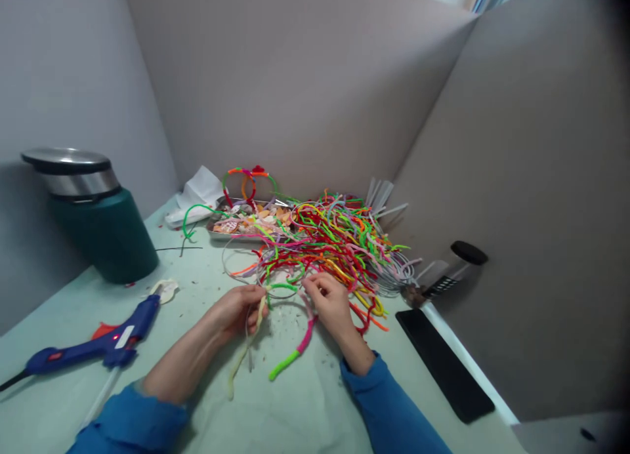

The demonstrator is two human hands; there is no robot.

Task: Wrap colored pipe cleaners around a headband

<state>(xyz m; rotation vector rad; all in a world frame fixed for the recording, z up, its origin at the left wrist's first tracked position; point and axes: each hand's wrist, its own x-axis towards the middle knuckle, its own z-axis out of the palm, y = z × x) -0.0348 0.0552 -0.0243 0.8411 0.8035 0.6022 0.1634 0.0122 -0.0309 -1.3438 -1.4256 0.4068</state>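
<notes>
My left hand (242,313) pinches a pale yellow pipe cleaner (246,349), whose tail hangs down toward me. From the same fingers a green pipe cleaner (284,286) arcs across to the right, seemingly along a thin wire ring (283,297). My right hand (331,303) is closed at the ring's right side, thumb and fingertips together. A pink and green pipe cleaner (306,339) curves down beside it; whether the fingers grip this piece or the ring is too small to tell. Just beyond both hands lies a tangled heap of colourful pipe cleaners (335,237).
On the left lies a blue glue gun (123,336) with a lit red light, near a dark green bottle (105,237). A metal tray (246,236) of small decorations stands behind. To the right are a black strip (443,365) and a clear tumbler (453,273) against the partition.
</notes>
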